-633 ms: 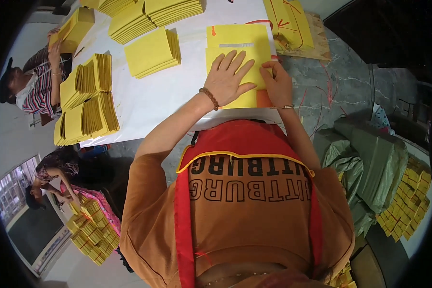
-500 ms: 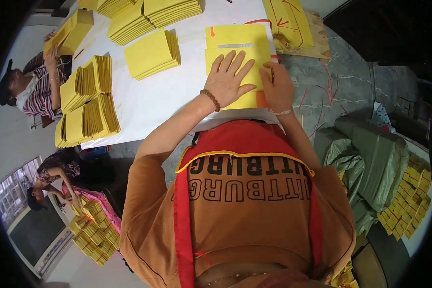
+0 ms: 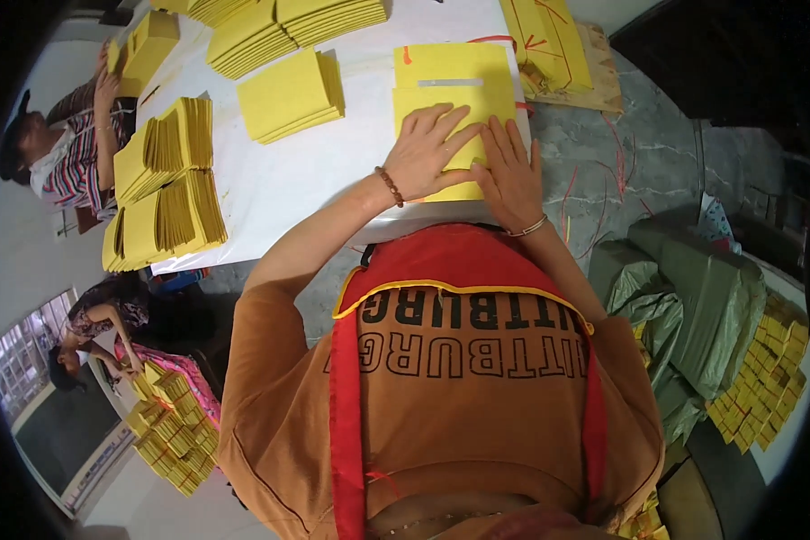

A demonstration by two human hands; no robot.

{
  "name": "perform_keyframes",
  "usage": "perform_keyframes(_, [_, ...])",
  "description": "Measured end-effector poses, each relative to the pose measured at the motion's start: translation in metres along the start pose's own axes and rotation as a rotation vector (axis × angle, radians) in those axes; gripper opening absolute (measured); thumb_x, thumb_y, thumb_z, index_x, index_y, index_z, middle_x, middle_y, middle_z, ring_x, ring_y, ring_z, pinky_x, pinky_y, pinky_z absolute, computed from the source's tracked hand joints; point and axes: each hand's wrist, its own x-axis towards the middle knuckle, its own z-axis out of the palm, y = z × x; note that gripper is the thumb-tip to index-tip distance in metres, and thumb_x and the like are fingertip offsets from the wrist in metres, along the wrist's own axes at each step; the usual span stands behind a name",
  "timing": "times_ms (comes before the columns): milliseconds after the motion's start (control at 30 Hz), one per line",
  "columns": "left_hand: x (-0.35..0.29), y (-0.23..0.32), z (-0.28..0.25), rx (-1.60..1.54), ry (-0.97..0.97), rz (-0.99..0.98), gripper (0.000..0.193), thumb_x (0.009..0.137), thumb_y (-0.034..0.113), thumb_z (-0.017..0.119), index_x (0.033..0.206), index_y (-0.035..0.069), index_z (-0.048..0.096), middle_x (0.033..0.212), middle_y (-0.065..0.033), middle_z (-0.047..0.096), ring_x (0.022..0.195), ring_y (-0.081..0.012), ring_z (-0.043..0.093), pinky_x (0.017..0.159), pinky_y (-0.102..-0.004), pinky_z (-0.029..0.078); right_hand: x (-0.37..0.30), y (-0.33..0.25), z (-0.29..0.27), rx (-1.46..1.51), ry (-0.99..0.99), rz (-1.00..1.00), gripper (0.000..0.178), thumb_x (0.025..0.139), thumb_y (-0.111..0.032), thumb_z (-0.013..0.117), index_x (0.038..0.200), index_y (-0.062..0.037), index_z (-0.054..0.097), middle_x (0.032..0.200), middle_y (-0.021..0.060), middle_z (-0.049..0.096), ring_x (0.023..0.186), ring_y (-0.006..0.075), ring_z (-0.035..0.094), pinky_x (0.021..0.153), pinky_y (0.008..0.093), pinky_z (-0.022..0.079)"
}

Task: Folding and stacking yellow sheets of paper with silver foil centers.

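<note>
A yellow paper sheet [image 3: 454,61], perhaps an envelope, lies flat on the white-covered table right in front of me. A pale grey strip [image 3: 450,83] crosses its upper part, and a small orange-red mark sits at its top left corner. My left hand [image 3: 430,151] rests on the paper with its fingers spread. Beside it, my right hand [image 3: 511,171] lies flat along the paper's lower right side, fingers stretched out. The fingertips of both hands come close together. The paper's lower right corner is hidden under my right hand.
Left of the sheet is a small yellow stack [image 3: 292,94]; more fanned stacks [image 3: 166,184] stand further left. A red-tied yellow bundle [image 3: 549,45] sits on a board. Two people [image 3: 67,166] work at left. Green sacking [image 3: 693,297] and red ties on the floor lie at right.
My right hand has turned from the paper's right edge to lie flat on it, covering the orange-red patch at its lower corner. My left hand has slid slightly nearer to me.
</note>
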Motion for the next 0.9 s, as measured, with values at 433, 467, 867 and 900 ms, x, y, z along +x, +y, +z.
perform_keyframes(433, [0.003, 0.002, -0.02, 0.196, 0.099, 0.029, 0.044, 0.069, 0.01, 0.057, 0.112, -0.001, 0.052, 0.108, -0.0126, 0.056, 0.096, -0.0242, 0.053, 0.076, -0.0329, 0.045, 0.021, 0.026, -0.021, 0.997, 0.201, 0.369, 0.049, 0.098, -0.037, 0.027, 0.129, -0.0038, 0.043, 0.122, 0.0107, 0.052, 0.116, 0.0227, 0.047, 0.098, 0.0364, 0.033])
perform_keyframes(467, [0.0, -0.005, -0.031, 0.143, 0.209, 0.07, 0.041, 0.071, 0.008, 0.054, 0.111, -0.001, 0.052, 0.102, -0.0107, 0.057, 0.091, -0.0235, 0.054, 0.072, -0.0338, 0.045, 0.021, 0.023, -0.024, 1.0, 0.197, 0.363, 0.049, 0.098, -0.037, 0.027, 0.129, -0.0038, 0.043, 0.122, 0.0107, 0.052, 0.116, 0.0227, 0.047, 0.098, 0.0364, 0.033])
perform_keyframes(867, [-0.105, -0.166, -0.079, 0.62, 0.189, -0.358, 0.064, 0.072, 0.0, 0.056, 0.131, 0.023, 0.044, 0.13, 0.0009, 0.049, 0.11, -0.0227, 0.048, 0.09, -0.0389, 0.034, 0.015, 0.033, -0.013, 0.981, 0.116, 0.46, 0.047, 0.097, -0.038, 0.031, 0.123, -0.0047, 0.05, 0.112, 0.0082, 0.059, 0.107, 0.0186, 0.052, 0.091, 0.0351, 0.037])
perform_keyframes(900, [-0.105, -0.17, -0.076, 0.647, 0.153, -0.341, 0.061, 0.073, 0.003, 0.057, 0.129, 0.024, 0.046, 0.128, 0.0014, 0.05, 0.109, -0.0224, 0.048, 0.089, -0.0391, 0.035, 0.015, 0.034, -0.012, 0.973, 0.115, 0.466, 0.046, 0.097, -0.038, 0.031, 0.123, -0.0049, 0.051, 0.111, 0.0075, 0.059, 0.106, 0.0181, 0.052, 0.09, 0.0347, 0.037])
